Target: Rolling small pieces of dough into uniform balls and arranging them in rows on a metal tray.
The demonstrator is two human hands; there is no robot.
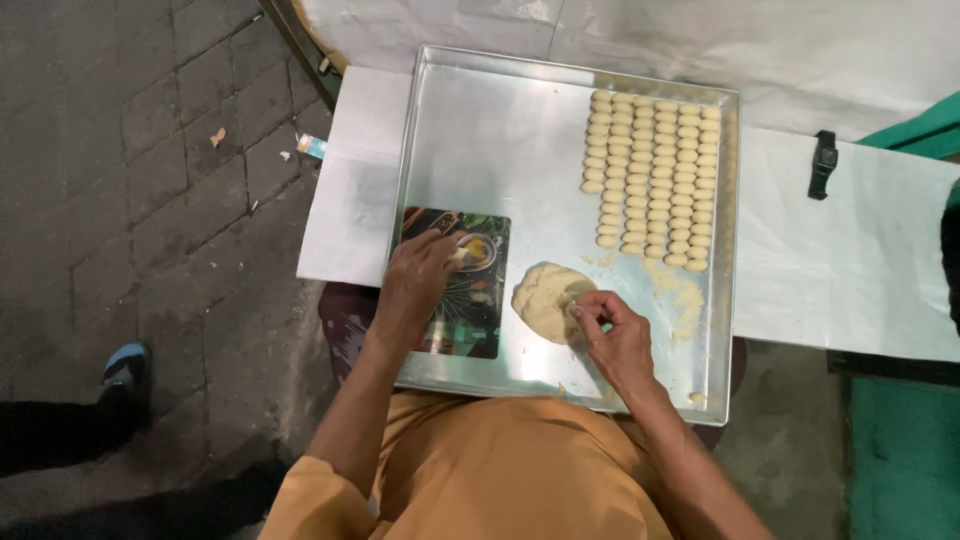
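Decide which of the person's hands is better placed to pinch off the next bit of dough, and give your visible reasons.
Probably the right hand: its fingertips already touch the dough lump. The left hand rests apart on the dark printed board, holding a small dough piece.

Bare tray (480,140) floor upper left; dough rows (652,178) (packed tight) along right wall.

Bright light from above makes the shiny metal tray (480,130) glare white near its far left, while the brick floor (130,200) on the left stays dim and a little blurry.
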